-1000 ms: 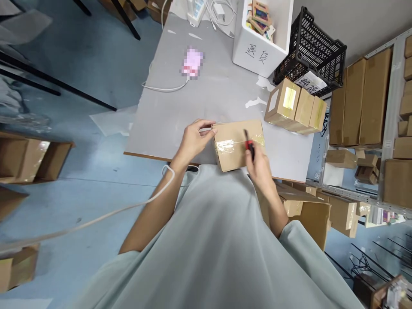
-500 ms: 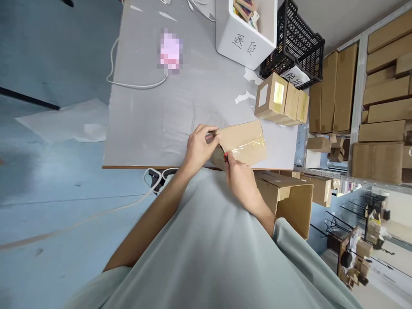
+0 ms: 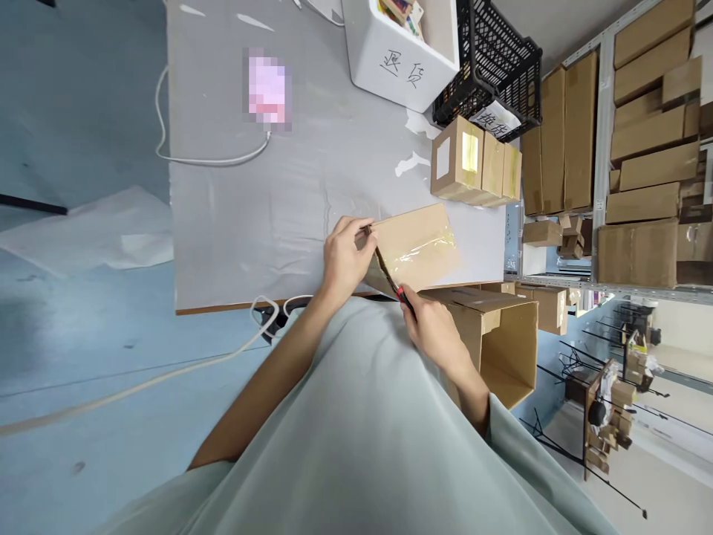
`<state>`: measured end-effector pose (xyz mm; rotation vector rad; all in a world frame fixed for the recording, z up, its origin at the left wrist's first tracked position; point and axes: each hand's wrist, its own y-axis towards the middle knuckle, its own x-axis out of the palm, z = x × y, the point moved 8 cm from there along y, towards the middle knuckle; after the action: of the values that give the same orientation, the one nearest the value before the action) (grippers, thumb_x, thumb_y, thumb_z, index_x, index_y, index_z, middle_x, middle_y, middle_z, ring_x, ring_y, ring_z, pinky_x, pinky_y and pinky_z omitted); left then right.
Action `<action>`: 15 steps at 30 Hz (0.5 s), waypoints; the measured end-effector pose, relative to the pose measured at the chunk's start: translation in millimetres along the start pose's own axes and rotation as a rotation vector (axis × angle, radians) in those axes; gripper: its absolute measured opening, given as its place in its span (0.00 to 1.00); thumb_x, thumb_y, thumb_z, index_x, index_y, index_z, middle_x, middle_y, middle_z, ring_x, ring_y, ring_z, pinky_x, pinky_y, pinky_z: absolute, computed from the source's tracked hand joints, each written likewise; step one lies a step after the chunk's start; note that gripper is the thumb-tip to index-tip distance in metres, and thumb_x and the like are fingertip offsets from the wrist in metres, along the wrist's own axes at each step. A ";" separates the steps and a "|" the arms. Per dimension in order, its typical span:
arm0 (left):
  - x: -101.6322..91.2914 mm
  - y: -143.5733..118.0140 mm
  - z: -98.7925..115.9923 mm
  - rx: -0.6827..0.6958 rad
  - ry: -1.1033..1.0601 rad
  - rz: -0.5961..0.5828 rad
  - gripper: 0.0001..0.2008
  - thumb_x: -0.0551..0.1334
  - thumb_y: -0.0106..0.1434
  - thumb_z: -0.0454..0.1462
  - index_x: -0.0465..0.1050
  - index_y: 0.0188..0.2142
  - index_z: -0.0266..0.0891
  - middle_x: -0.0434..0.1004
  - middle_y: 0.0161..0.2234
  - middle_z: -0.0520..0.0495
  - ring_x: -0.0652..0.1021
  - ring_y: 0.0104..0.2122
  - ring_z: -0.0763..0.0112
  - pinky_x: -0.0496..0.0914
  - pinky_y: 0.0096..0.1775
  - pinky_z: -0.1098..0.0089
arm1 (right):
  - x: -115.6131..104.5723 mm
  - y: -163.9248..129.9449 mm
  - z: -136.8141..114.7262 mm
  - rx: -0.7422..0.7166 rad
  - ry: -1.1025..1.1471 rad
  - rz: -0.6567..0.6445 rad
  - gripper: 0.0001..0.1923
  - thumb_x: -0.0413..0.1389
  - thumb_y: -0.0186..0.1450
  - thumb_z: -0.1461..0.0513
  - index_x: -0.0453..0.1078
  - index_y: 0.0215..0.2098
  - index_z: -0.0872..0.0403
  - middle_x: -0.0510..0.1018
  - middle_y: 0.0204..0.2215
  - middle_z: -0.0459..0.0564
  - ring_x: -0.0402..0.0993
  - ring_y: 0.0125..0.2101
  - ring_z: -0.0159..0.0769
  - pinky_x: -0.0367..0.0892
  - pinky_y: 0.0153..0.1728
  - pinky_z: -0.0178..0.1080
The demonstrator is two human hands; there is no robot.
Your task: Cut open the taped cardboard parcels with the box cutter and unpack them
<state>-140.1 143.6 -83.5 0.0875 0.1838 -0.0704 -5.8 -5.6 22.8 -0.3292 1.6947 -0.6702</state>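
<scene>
A brown cardboard box [image 3: 417,238] with shiny clear tape across its top lies at the table's near edge. My left hand [image 3: 348,249] grips the box's left corner, thumb and fingers pinched at the edge. In my right hand [image 3: 437,327] is a utility knife [image 3: 402,295] with a red and black handle, at the near end of the box's left edge. Along that edge runs a dark open slit. The knife's blade is too small to make out clearly.
On the grey table [image 3: 250,215] stand several small taped boxes [image 3: 468,160], a white foam bin [image 3: 401,63] and a black crate [image 3: 490,74]. A white cable [image 3: 223,161] leads to a blurred pink object [image 3: 268,89]. A large open carton [image 3: 506,357] is at my right.
My right hand has drawn the knife toward me along the box's left edge, and the slit there shows longer. My left hand keeps its hold. The view has shifted a little.
</scene>
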 end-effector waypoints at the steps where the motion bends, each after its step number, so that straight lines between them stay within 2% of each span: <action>1: -0.4 0.2 -0.9 -0.001 -0.004 0.000 0.15 0.64 0.74 0.37 0.84 0.57 0.40 0.83 0.54 0.42 0.86 0.55 0.59 0.85 0.61 0.59 | -7.1 3.7 11.8 -0.025 0.071 0.082 0.28 0.48 0.85 0.58 0.66 0.80 0.47 0.91 0.54 0.55 0.90 0.49 0.50 0.78 0.50 0.42; 3: -0.5 -0.8 -1.7 0.006 -0.001 0.003 0.16 0.65 0.74 0.38 0.84 0.58 0.40 0.83 0.56 0.41 0.86 0.56 0.58 0.85 0.61 0.58 | -27.7 15.8 51.1 -0.006 0.192 0.316 0.26 0.47 0.85 0.55 0.71 0.76 0.49 0.90 0.56 0.57 0.89 0.49 0.50 0.77 0.50 0.42; 5: -0.6 -2.9 -2.7 0.012 0.010 0.023 0.16 0.65 0.75 0.39 0.84 0.59 0.41 0.83 0.57 0.41 0.86 0.58 0.57 0.85 0.62 0.57 | -45.2 32.6 104.0 0.100 0.251 0.543 0.24 0.48 0.84 0.53 0.76 0.69 0.54 0.90 0.54 0.62 0.88 0.48 0.52 0.77 0.50 0.44; 6: -0.6 -4.0 -3.9 0.011 0.016 0.036 0.16 0.65 0.75 0.40 0.84 0.59 0.42 0.84 0.58 0.40 0.85 0.59 0.56 0.85 0.63 0.55 | -48.8 43.3 129.4 0.157 0.263 0.605 0.23 0.50 0.83 0.52 0.78 0.64 0.56 0.90 0.52 0.65 0.87 0.47 0.53 0.76 0.49 0.44; 8: -0.9 -5.4 -7.8 -0.005 0.031 0.058 0.17 0.65 0.76 0.41 0.83 0.61 0.43 0.85 0.59 0.40 0.85 0.60 0.56 0.83 0.64 0.53 | -45.8 67.5 167.7 0.200 0.308 0.623 0.19 0.54 0.81 0.52 0.80 0.54 0.57 0.89 0.46 0.64 0.86 0.44 0.53 0.75 0.47 0.44; 10: -2.1 -5.5 -10.6 -0.022 0.053 0.079 0.18 0.65 0.77 0.42 0.82 0.62 0.43 0.85 0.59 0.40 0.86 0.61 0.55 0.82 0.66 0.51 | -33.1 86.9 187.6 0.163 0.409 0.578 0.17 0.56 0.80 0.50 0.79 0.48 0.54 0.88 0.40 0.59 0.85 0.40 0.50 0.74 0.44 0.42; 13: -4.3 -4.1 -3.2 -0.012 0.158 0.136 0.18 0.62 0.77 0.39 0.82 0.62 0.43 0.86 0.59 0.38 0.86 0.60 0.55 0.81 0.67 0.50 | -7.6 95.6 193.5 0.081 0.589 0.521 0.19 0.55 0.80 0.46 0.78 0.45 0.52 0.85 0.33 0.52 0.84 0.35 0.46 0.72 0.40 0.39; 15: 0.7 -3.9 14.8 0.054 0.291 0.187 0.19 0.61 0.76 0.37 0.82 0.62 0.42 0.85 0.60 0.37 0.84 0.63 0.52 0.78 0.70 0.47 | 8.3 92.7 190.7 0.050 0.669 0.495 0.21 0.55 0.80 0.44 0.78 0.46 0.51 0.84 0.31 0.50 0.84 0.34 0.45 0.72 0.39 0.38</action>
<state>-137.1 138.3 -69.5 0.1686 0.4637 0.1252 188.6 15.1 -59.8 0.3935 2.2704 -0.4680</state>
